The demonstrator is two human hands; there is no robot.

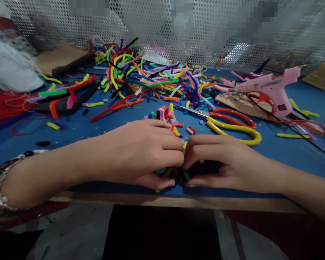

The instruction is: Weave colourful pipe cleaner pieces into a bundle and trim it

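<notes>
My left hand [151, 151] lies palm down near the table's front edge, its fingers curled together over a small heap of cut pipe cleaner pieces [166, 115]. Part of that heap shows beyond the knuckles, in pink, yellow, orange and blue. Facing it, my right hand [219, 160] is bent inward, fingertips and thumb closed against more bits at the left hand's side. A green bit [186, 176] shows by the right thumb. What lies under both palms is mostly hidden. Scissors [230, 124] with red and yellow handles rest just beyond my right hand.
A tangled pile of long pipe cleaners [151, 79] spreads across the back. At right, a pink glue gun [276, 90] stands on cardboard [232, 103], its cord trailing right. Red thread [7, 108] and a white bundle [10, 66] lie left. Perforated metal mesh [151, 25] borders the rear.
</notes>
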